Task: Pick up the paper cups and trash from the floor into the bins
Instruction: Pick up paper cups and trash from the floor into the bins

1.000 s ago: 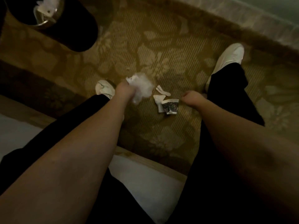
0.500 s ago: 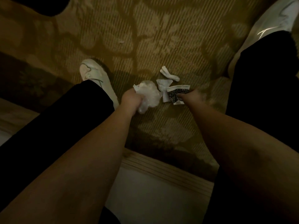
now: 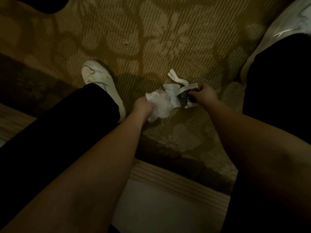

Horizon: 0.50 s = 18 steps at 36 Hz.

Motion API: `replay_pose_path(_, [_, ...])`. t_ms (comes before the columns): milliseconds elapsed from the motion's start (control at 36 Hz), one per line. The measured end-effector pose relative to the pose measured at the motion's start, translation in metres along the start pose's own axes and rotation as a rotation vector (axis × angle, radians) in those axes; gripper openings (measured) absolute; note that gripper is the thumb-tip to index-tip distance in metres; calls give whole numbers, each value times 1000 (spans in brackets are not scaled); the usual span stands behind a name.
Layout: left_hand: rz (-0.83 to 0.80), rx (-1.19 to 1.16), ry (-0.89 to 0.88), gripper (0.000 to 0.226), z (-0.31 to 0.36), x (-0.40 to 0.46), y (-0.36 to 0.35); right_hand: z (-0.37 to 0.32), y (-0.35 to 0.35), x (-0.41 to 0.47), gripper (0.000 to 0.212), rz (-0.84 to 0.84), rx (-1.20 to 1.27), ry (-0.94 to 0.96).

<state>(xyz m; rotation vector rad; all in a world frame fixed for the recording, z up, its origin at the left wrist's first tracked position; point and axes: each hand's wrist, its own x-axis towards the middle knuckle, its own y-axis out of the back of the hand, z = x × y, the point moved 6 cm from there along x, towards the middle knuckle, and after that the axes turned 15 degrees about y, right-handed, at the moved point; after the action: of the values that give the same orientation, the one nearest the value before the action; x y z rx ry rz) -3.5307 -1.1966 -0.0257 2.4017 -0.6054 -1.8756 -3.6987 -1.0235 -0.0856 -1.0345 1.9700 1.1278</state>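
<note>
The cup lies on its side on the carpet, long axis slanting, white rim up and away, base toward the viewer. The right hand curls its fingers round the cup's side. The left hand clutches a crumpled wad just left of the cup; its fingers are hidden. A white scrap sits between wad and cup, probably tissue. Another scrap lies just beyond. A dark shape, cut off at top left, is unclear.
</note>
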Motion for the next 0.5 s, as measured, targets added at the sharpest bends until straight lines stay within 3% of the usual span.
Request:
replay_pose_path(139, [-83, -141, -14, 51, 39, 13, -36, -14, 53, 0, 29, -21, -224, 155])
replay_pose_path(222, [-63, -282, -13, 45, 58, 22, -50, -14, 75, 1, 33, -49, -335, 185])
replay_pose_path(500, [61, -609, 48, 34, 67, 25, -59, -14, 77, -6, 22, -134, -341, 180])
